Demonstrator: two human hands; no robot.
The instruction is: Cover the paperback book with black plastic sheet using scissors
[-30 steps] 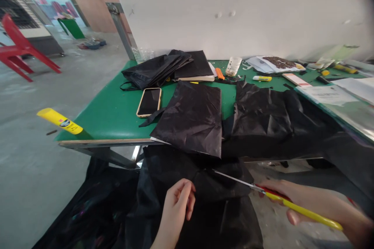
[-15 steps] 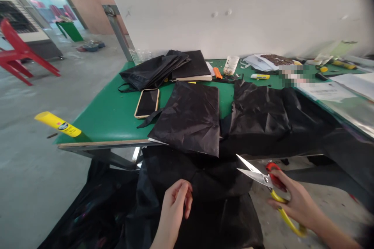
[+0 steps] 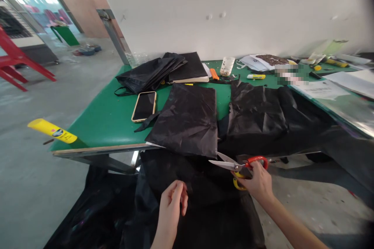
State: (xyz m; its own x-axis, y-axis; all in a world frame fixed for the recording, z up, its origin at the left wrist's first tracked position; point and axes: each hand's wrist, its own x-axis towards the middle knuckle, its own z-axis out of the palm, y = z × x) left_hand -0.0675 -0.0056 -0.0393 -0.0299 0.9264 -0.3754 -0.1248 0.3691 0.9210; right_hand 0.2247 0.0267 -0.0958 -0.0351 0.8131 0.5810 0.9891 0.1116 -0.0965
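Note:
My right hand (image 3: 258, 181) grips scissors (image 3: 235, 166) with one red and one yellow handle. Their blades stand apart, pointing left, near the front corner of a black-covered book (image 3: 191, 118) at the table's edge. Low in the middle, my left hand (image 3: 174, 198) is closed with its fingers curled, over a large sheet of black cloth (image 3: 216, 206). Whether it pinches that cloth is hidden. More black cloth (image 3: 257, 109), creased, lies on the table to the right of the book.
On the green table (image 3: 102, 113) lie a phone (image 3: 144, 106), folded black bags (image 3: 149, 72), an orange marker-like object (image 3: 214, 74), a clear cup (image 3: 227, 66) and a glue stick (image 3: 256, 76). A yellow tube (image 3: 52, 131) juts over the left edge. A red chair (image 3: 20, 62) stands far left.
My right hand has brought the scissors left and slightly up, turning them so the blades lie flatter and nearer the book. My left hand has barely moved. The view has shifted slightly.

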